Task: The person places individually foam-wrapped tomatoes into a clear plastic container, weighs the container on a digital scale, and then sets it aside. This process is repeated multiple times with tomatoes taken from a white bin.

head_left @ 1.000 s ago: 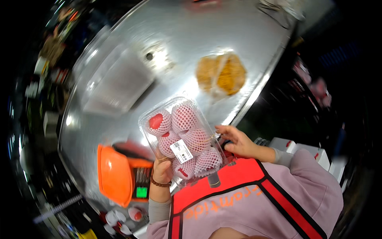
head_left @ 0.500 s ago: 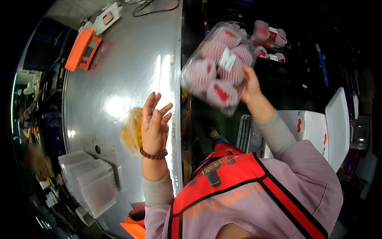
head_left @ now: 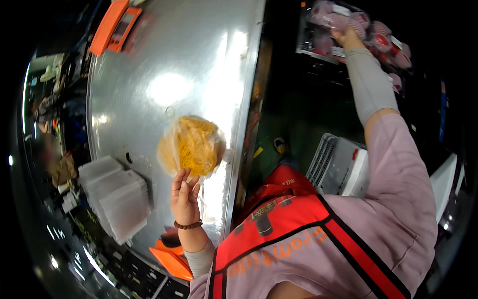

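Note:
At the far right, my right hand reaches out with its fingers closed on the near side of a see-through plastic fruit pack. Inside are round red fruits in pink foam nets, with a white label on top; its lower part is dark and hard to make out. My left hand hovers over the metal table, holding nothing, fingers loosely bent and apart. Just beyond its fingertips lies a see-through bag of yellow rubber bands.
More fruit packs sit beside the held one. Stacked see-through plastic lids or trays lie on the table's left side. An orange scale stands at its far left, an orange object near me. A white foam box stands right.
My right hand has carried the fruit pack away from me to the far right, beside the other packs. My left hand has drawn back toward me, uncovering the bag of rubber bands. The view has shifted.

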`<state>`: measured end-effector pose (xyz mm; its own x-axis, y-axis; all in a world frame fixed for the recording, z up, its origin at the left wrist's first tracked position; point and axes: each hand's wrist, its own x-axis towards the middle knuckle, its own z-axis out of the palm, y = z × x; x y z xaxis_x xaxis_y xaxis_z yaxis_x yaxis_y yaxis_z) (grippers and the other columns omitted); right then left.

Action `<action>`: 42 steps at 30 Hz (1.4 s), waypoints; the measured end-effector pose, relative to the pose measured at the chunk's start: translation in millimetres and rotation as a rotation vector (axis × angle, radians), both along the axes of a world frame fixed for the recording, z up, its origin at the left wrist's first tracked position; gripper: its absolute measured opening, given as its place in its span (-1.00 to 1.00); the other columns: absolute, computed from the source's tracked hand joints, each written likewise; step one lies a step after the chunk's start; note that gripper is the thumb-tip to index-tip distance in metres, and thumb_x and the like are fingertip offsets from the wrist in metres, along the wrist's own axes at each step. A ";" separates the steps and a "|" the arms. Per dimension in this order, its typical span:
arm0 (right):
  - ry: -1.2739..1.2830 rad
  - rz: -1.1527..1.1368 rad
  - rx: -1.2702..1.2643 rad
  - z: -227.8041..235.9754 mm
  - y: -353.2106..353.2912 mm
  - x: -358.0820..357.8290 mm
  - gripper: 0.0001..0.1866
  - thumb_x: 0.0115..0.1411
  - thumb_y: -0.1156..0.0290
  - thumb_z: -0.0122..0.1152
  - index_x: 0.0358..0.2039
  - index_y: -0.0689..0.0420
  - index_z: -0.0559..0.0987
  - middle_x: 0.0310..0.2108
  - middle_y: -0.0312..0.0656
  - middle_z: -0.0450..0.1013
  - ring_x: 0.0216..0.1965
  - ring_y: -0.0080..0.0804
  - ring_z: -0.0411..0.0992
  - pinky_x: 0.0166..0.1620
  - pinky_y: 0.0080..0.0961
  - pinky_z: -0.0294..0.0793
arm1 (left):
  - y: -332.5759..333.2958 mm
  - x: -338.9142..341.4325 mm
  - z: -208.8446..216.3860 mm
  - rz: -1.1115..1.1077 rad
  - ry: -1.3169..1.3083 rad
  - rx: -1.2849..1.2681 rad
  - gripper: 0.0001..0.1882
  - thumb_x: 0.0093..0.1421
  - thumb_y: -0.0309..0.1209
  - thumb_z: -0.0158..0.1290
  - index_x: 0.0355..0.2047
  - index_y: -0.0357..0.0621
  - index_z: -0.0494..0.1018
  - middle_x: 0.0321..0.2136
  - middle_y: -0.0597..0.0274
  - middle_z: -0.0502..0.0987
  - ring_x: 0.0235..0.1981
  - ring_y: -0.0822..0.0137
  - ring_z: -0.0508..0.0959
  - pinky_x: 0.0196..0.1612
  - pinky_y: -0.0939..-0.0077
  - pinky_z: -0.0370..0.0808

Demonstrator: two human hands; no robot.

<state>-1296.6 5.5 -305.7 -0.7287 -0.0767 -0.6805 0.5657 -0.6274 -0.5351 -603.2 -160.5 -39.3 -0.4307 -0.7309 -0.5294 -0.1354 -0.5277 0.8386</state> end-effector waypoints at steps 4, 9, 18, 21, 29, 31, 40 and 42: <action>0.164 0.229 0.167 -4.0 -7.9 8.6 -0.51 0.27 0.21 -0.02 0.05 0.32 0.26 0.05 0.21 0.24 0.06 0.06 0.29 0.13 -0.05 0.33 | 25.4 32.3 2.3 0.085 -0.117 0.006 -0.58 0.25 -0.39 -0.03 0.11 -0.15 0.26 0.07 0.19 0.35 -0.03 0.32 0.46 -0.05 0.52 0.40; 0.425 0.221 0.644 12.5 13.1 15.4 -0.64 0.24 0.28 0.04 -0.03 0.21 0.41 -0.15 -0.02 0.43 -0.14 -0.22 0.42 -0.08 -0.31 0.45 | 43.3 82.6 4.7 0.172 -0.155 -0.055 -0.62 0.26 -0.40 -0.04 0.08 -0.16 0.29 0.03 0.17 0.40 -0.03 0.31 0.47 -0.05 0.51 0.40; 1.233 1.030 0.178 224.4 -133.2 498.2 -0.81 0.25 0.44 0.07 -0.18 0.24 0.55 -0.45 -0.30 0.46 -0.43 -0.64 0.39 -0.31 -0.70 0.36 | 99.0 273.5 -5.1 0.951 -0.212 -0.566 -0.82 0.21 -0.48 0.03 -0.19 -0.29 0.45 -0.30 0.17 0.56 -0.38 0.46 0.53 -0.27 0.61 0.44; 1.262 1.587 -0.147 242.2 -146.5 667.1 -0.82 0.21 0.45 0.09 -0.20 0.21 0.55 -0.45 -0.30 0.46 -0.47 -0.64 0.38 -0.43 -0.69 0.36 | 138.8 354.3 0.8 1.245 -0.232 -0.608 -0.86 0.21 -0.46 0.03 -0.24 -0.23 0.47 -0.35 0.21 0.57 -0.45 0.53 0.49 -0.37 0.68 0.39; 1.837 2.315 -0.474 230.0 -73.1 965.2 -0.78 0.10 0.52 0.15 -0.20 0.20 0.53 -0.40 -0.13 0.50 -0.37 -0.36 0.48 -0.28 -0.48 0.46 | 381.9 613.6 -68.0 1.821 -0.748 -0.492 -0.87 0.20 -0.49 0.03 -0.26 -0.28 0.46 -0.36 0.18 0.54 -0.38 0.46 0.51 -0.28 0.61 0.47; 1.707 2.439 -0.513 215.8 -50.1 1003.7 -0.77 0.09 0.50 0.16 -0.21 0.21 0.53 -0.37 -0.12 0.51 -0.33 -0.33 0.49 -0.25 -0.46 0.47 | 438.1 644.2 -72.5 1.912 -0.798 -0.425 -0.86 0.20 -0.49 0.03 -0.26 -0.30 0.46 -0.35 0.18 0.54 -0.36 0.43 0.51 -0.26 0.57 0.48; 2.298 2.066 -1.036 197.6 43.6 1233.8 -0.40 -0.06 0.41 0.25 0.07 0.04 0.36 0.08 0.00 0.23 0.08 0.02 0.24 0.04 -0.18 0.37 | 483.5 691.9 -111.7 1.838 -0.893 -0.333 -0.82 0.17 -0.44 0.07 -0.26 -0.31 0.49 -0.37 0.20 0.54 -0.33 0.43 0.51 -0.24 0.57 0.46; 2.453 1.993 -0.983 185.6 49.2 1271.7 -0.34 -0.08 0.39 0.27 0.10 -0.03 0.34 0.16 0.02 0.15 0.15 0.09 0.15 0.09 -0.15 0.34 | 499.8 690.8 -108.5 1.945 -0.833 -0.255 -0.81 0.17 -0.44 0.07 -0.26 -0.30 0.49 -0.37 0.20 0.54 -0.33 0.44 0.51 -0.24 0.57 0.46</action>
<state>-24.8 54.7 -120.1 0.9427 -0.1854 0.2774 0.0085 -0.8178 -0.5754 87.6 339.2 -147.8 0.9960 0.0893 0.0091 0.0210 -0.3301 0.9437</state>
